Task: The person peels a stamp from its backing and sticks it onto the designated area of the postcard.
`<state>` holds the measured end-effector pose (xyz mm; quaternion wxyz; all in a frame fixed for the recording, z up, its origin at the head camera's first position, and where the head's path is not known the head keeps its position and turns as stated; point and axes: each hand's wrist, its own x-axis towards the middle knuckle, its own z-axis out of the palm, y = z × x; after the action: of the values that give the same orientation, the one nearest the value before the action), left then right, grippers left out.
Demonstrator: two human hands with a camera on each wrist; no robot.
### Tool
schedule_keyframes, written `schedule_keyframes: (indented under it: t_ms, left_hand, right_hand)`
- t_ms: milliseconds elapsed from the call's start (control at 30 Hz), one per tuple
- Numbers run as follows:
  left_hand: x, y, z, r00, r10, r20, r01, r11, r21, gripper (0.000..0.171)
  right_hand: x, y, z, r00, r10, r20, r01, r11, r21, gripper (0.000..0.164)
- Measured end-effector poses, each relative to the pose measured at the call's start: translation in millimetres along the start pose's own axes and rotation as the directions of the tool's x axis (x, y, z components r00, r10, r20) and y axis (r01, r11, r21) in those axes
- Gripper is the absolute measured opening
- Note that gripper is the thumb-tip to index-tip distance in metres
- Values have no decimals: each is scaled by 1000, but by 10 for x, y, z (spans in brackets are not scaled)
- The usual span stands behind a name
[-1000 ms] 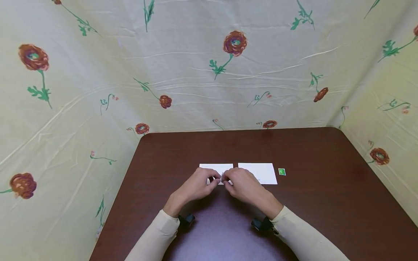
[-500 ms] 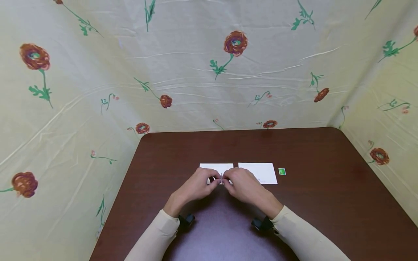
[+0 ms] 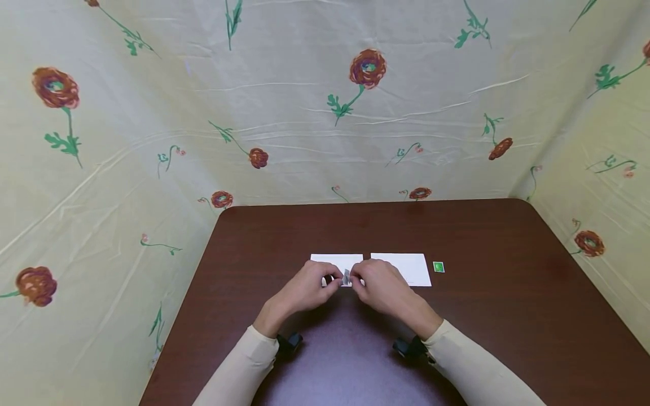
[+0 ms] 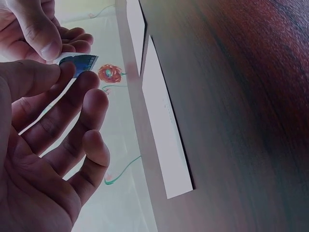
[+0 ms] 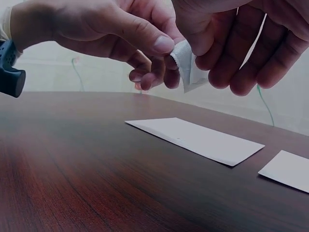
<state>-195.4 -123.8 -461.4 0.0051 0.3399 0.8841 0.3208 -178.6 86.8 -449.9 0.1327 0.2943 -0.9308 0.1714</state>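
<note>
We see the left hand [image 3: 311,286] and right hand [image 3: 384,286], fingers bent, both pinching a blue stamp [image 4: 83,65]. White cards [image 3: 408,269] lie on the table [image 3: 335,361].

In front of you: dark reddish-brown table [image 3: 508,293], far corners rounded. Creased pale sheeting [image 3: 284,84], printed with red-brown flowers [image 3: 368,69] and green leaves [image 3: 69,145], stands beyond its far edge and past both side edges. Pale sheen on the top toward your side.

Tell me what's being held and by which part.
A small stamp-like piece, blue on one face. In the head view, the left hand pinches its left side, the right hand its right side; the exact grip spots are hidden.
</note>
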Motion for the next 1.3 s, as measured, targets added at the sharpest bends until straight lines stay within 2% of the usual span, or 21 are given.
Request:
schedule_keyframes:
  t_ms: [533, 833, 1167, 1300]
  left_hand:
    - [-53, -35, 10, 1000, -12, -18, 12, 1000, 4, 10]
    - [-97, -62, -15, 999, -2, -52, 2, 1000, 2, 9]
    - [-118, -73, -41, 995, -70, -74, 72, 997, 34, 10]
    - [-122, -73, -42, 993, -69, -94, 74, 996, 44, 9]
  right_hand:
    - [-44, 87, -13, 998, 64, -14, -64, 998, -17, 14]
    - [-57, 135, -38, 995, 104, 1, -104, 994, -16, 13]
    - [-80, 150, -24, 994, 104, 20, -104, 995, -6, 16]
    - [-91, 138, 2, 995, 91, 36, -91, 996, 6, 20]
